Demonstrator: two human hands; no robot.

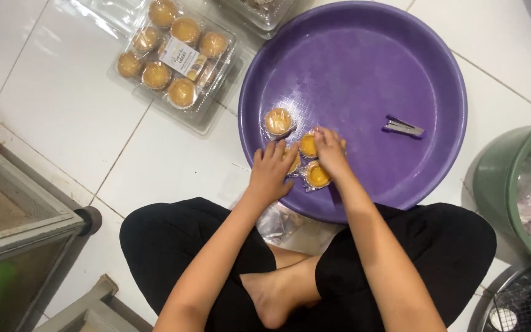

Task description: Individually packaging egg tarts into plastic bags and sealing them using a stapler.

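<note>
Cakes: I count four small round yellow-orange cakes, each in a clear crinkled wrapper, grouped on the floor of the purple basin toward its near-left edge.
Positions: one cake sits alone at the far-left of the group; one lies nearest the basin's near rim; one is mostly hidden under my left hand.
Left hand: my left hand lies flat over the near-left rim, fingers spread apart and resting on or just beside the hidden cake; I cannot tell whether it grips.
Right hand: my right hand covers the middle of the group, fingers drawn together on the centre cake's wrapper; a firm pinch I cannot confirm.
Handling: I judge them light, soft and crumbly; the film looks slippery and crackly, so squeezing would dent the cake.
Hold: I would take each by the wrapper's gathered edge or cup it from the sides, never pressing the domed top.
Look: glossy golden tops, paler fluted sides, film catching the light.
Tongs: small metal tongs lie toward the basin's right side, well apart from both hands.
Pack: clear clamshell tray of similar cakes rests on the white tiles beyond the basin's left edge.
</note>
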